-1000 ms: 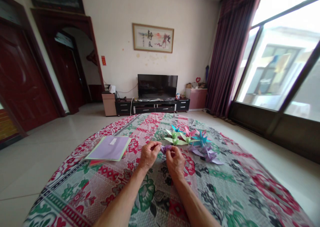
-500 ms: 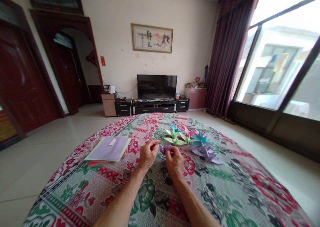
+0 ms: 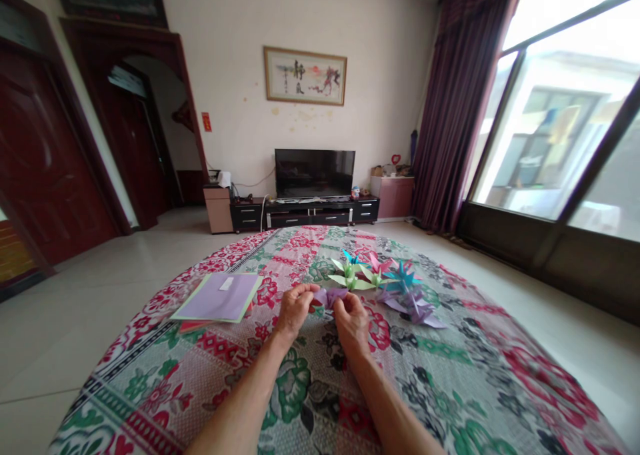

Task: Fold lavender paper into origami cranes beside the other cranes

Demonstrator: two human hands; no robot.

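Observation:
Between my two hands is a small purple origami crane (image 3: 330,297), its folded wings spread sideways above the patterned cloth. My left hand (image 3: 295,310) pinches its left end between thumb and fingers. At the opposite end, my right hand (image 3: 351,318) pinches the other side, fingers curled. Just beyond and right of my hands stand several finished paper cranes: light green ones (image 3: 351,279), blue ones (image 3: 401,278), pink ones (image 3: 379,264) and purple ones (image 3: 419,308). To the left lies a stack of square paper (image 3: 215,300), purple on top, with a small white piece (image 3: 225,284) on it.
A flowered tablecloth (image 3: 200,388) covers the round table. Past its far edge, a television (image 3: 315,173) stands on a low black cabinet (image 3: 287,220). A dark curtain (image 3: 437,121) and large window are on the right, wooden doors on the left.
The purple paper now shows wider, its wings drawn out between my hands. My left hand has shifted very slightly; the stack and the finished cranes stay where they were.

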